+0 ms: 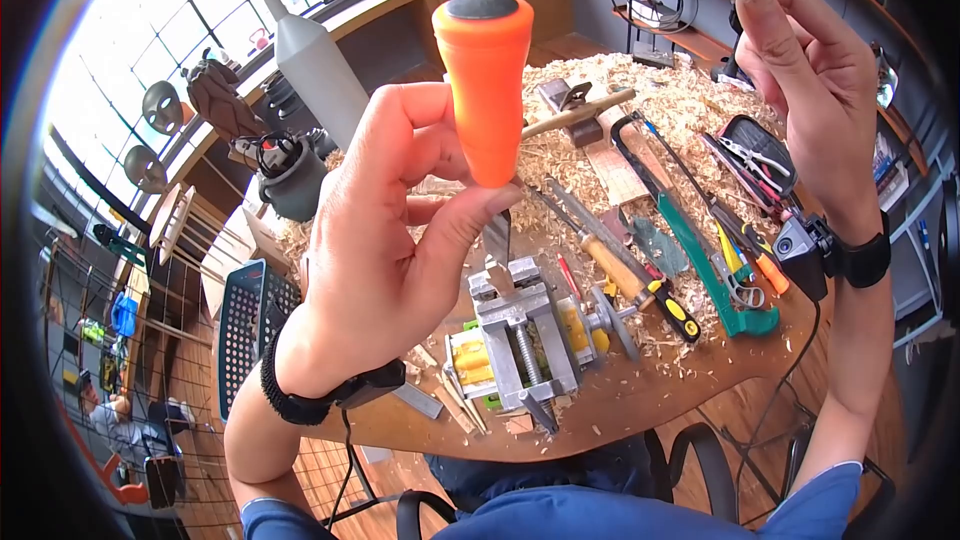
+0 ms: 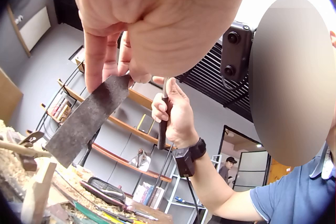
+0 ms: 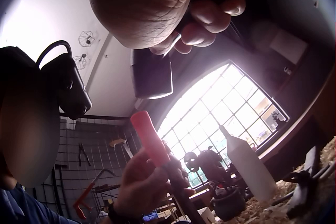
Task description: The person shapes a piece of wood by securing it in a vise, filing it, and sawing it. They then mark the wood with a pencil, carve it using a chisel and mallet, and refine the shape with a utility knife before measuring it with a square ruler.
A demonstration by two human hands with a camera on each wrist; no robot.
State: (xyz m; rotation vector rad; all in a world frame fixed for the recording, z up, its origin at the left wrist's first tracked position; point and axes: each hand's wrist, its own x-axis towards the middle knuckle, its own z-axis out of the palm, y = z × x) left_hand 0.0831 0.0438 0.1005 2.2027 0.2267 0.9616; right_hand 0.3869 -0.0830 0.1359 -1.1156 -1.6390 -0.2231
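Note:
My left hand [image 1: 385, 230] pinches a chisel [image 1: 485, 90] near the bottom of its orange handle, thumb on one side and fingers on the other. Its wide dark blade [image 2: 89, 119] slants down in the left wrist view. Below stands a metal vise [image 1: 522, 340] with a small wood block [image 2: 39, 192] in its jaws. Raised at the upper right, my right hand [image 1: 815, 80] grips a hammer by its black handle [image 2: 163, 121]. The dark hammer head [image 3: 152, 74] hangs above the chisel's handle end, apart from it.
Wood shavings [image 1: 600, 75] cover the table's back. A hand plane [image 1: 570, 105] lies among them. Right of the vise are a green-handled saw [image 1: 700, 250], a wooden-handled file [image 1: 612, 265] and pliers [image 1: 755, 165]. A perforated basket [image 1: 240, 340] and grey bottle [image 1: 315, 65] stand left.

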